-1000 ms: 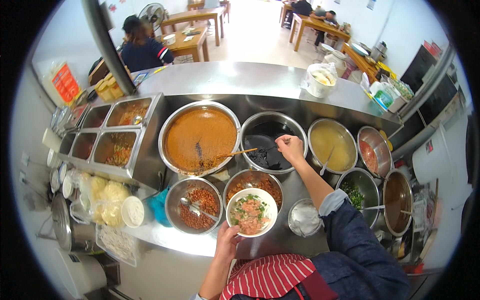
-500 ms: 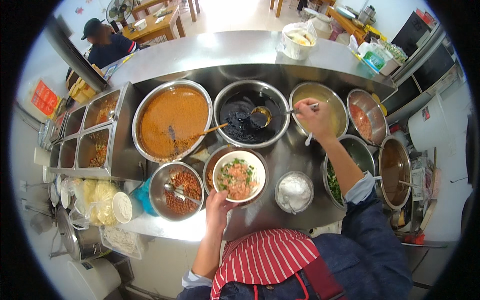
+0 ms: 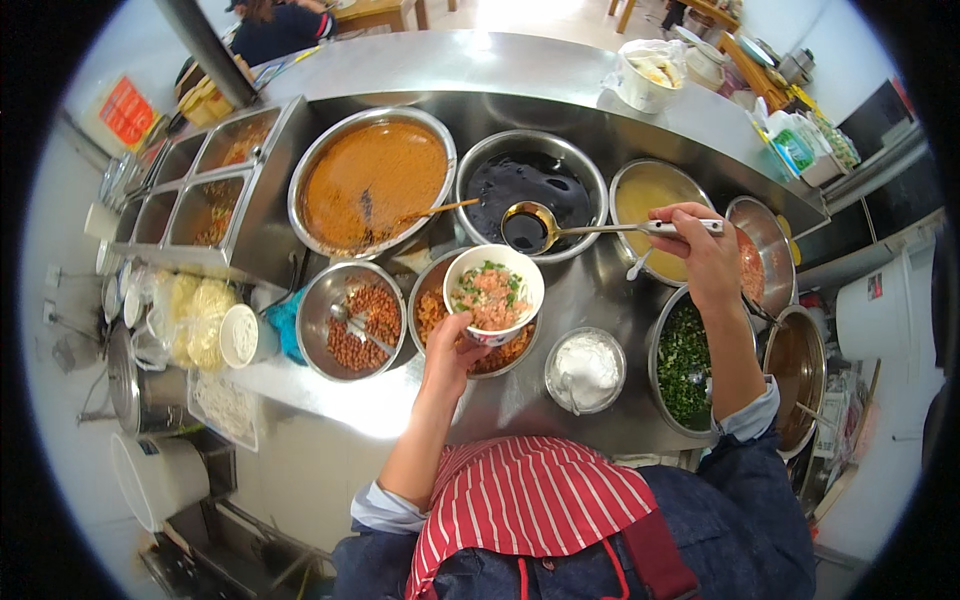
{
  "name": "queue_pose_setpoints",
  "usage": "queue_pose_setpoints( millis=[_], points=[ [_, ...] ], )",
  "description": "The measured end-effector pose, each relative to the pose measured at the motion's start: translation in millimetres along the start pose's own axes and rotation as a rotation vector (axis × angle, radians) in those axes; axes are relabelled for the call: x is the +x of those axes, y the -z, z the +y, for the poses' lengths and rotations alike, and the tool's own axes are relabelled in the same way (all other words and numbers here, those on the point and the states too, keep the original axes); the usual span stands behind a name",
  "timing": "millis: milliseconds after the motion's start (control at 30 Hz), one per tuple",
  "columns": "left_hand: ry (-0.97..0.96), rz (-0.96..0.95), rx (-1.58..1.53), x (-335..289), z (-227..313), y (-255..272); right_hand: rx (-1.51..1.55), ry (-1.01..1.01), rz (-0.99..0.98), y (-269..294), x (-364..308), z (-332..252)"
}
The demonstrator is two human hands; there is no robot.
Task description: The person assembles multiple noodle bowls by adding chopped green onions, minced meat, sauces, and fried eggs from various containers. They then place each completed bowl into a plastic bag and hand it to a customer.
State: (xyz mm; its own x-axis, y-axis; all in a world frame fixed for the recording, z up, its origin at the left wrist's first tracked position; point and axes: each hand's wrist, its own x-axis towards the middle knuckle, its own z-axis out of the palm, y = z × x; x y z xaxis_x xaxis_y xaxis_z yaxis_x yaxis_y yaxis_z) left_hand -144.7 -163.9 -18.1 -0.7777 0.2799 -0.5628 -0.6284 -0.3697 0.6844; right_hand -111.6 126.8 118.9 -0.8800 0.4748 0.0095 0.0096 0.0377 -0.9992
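A white paper bowl (image 3: pixel 535 290) of chopped greens and pinkish minced bits is gripped at its lower side by my left hand (image 3: pixel 449 358). It hangs above a metal bowl of orange-brown bits (image 3: pixel 428 312), partly covering it. My right hand (image 3: pixel 694 248) is wrapped around the handle of a ladle (image 3: pixel 600 229). Dark liquid fills the ladle's round head, which is held over the near rim of a steel basin of black sauce (image 3: pixel 530 185), just beyond the paper bowl. A wide basin of orange-brown sauce (image 3: pixel 375 180) stands to the left, with a wooden stick handle (image 3: pixel 450 208) sticking out of it.
Peanuts fill a steel bowl (image 3: pixel 355 340) at left; white powder sits in a small bowl (image 3: pixel 586 370). Chopped greens (image 3: pixel 683 375), yellowish liquid (image 3: pixel 655 200) and brown sauce (image 3: pixel 796 375) are at right. A bagged tub (image 3: pixel 648 78) stands on the raised ledge. A person (image 3: pixel 283 32) sits beyond.
The ladle has risen from the black sauce and come nearer, now full of dark liquid. My view has shifted, and the paper bowl sits closer to the sauce basin.
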Motion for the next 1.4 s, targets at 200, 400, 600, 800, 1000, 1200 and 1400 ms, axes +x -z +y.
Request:
queue_pose_setpoints(
  millis=[200,400,600,800,1000,1200,1400],
  points=[
    [-0.027,0.022,-0.043,-12.1,0.2,-3.0,-0.024,0.049,-0.136,-16.0,-40.3,-12.2],
    [-0.037,0.011,-0.075,-19.4,-2.2,0.5,-0.493,0.711,-0.332,-17.8,-69.2,-26.9],
    [-0.027,0.002,-0.098,-20.2,-4.5,2.2,-0.681,1.013,-0.605,-15.3,-85.5,-35.4],
    [-0.036,-0.012,-0.098,-20.4,-5.2,1.0,-0.548,0.995,-0.419,-5.0,-78.7,-14.0],
    [-0.046,0.009,-0.113,-24.2,-10.1,10.5,0.178,0.149,-0.025,-6.0,-19.2,62.9],
    [-0.104,0.0,-0.093,-67.2,-23.6,70.1,-0.061,0.231,-0.028,-9.6,29.3,158.0],
    [-0.14,0.171,-0.152,-144.5,-65.6,130.4,0.439,-0.132,0.121,-19.4,-1.6,180.1]
  ],
)
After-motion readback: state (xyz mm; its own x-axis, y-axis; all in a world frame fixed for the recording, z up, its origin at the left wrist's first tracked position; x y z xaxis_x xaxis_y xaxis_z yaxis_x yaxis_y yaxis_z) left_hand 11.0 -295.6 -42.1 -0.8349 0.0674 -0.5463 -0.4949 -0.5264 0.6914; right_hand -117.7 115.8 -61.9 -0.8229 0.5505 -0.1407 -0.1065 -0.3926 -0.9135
